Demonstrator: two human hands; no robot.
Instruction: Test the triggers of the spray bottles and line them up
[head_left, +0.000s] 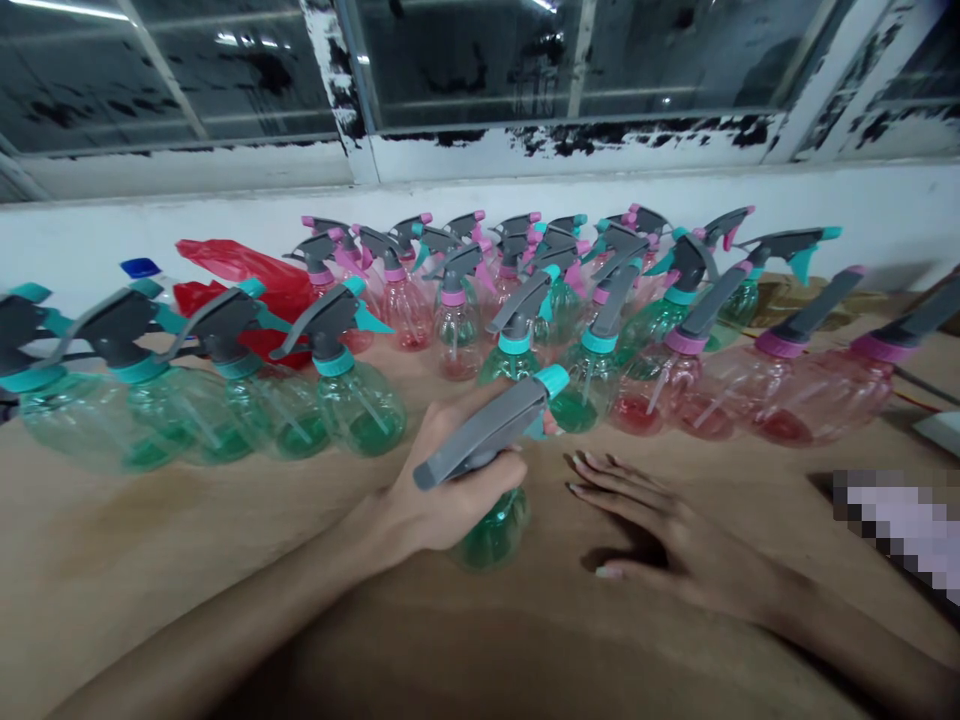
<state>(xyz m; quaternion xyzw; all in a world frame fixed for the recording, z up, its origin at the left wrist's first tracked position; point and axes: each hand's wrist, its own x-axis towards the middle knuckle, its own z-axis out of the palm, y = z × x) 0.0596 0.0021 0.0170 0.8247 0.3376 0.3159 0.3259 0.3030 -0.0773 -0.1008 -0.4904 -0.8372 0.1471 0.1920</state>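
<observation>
My left hand (442,490) is wrapped round the neck of a green spray bottle (491,535), just under its grey trigger head with a turquoise nozzle. The bottle stands upright or nearly so, and my fingers hide its collar and upper body. To its right, my right hand (667,530) lies palm down on the wooden table (555,640), fingers stretched out and holding nothing. Just beyond my hands, a green spray bottle (577,390) and a pink spray bottle (649,390) stand close together.
Several green spray bottles (367,410) line the left side. More pink and green ones crowd the back, with pink bottles (780,400) at the right. Behind the left row lie a red plastic bag (247,265) and a blue-capped bottle (142,268). A blurred-out object (900,520) sits far right.
</observation>
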